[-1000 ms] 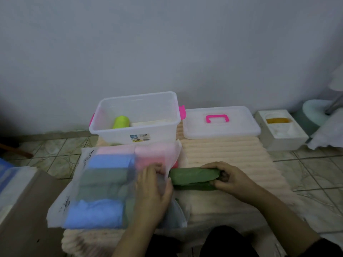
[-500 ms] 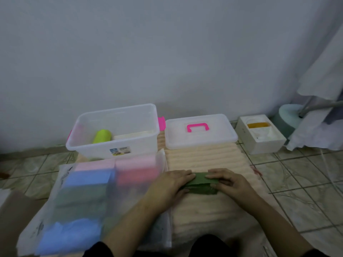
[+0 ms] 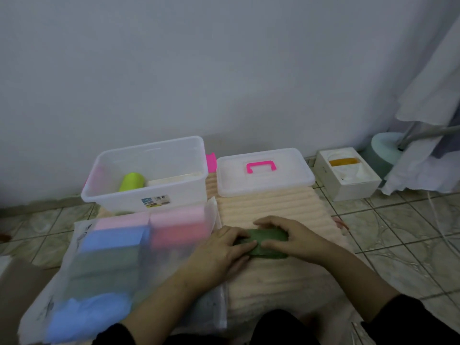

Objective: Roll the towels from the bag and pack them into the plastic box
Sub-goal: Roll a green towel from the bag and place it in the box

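We gripped the green towel [image 3: 267,241] on the mat [image 3: 271,207] with both hands, left [image 3: 221,247] and right [image 3: 293,239], fingers curled round it, beside the bag [image 3: 112,257], before the box [image 3: 149,175].

— where's the green towel [image 3: 267,241] at?
— I've got it half-rolled on the mat. Bag [image 3: 119,265] of folded towels sits left; box [image 3: 149,175] behind it, lime roll [image 3: 132,181] lying inside.

Both hands [image 3: 224,247] forward, fingers [image 3: 270,221] curled.
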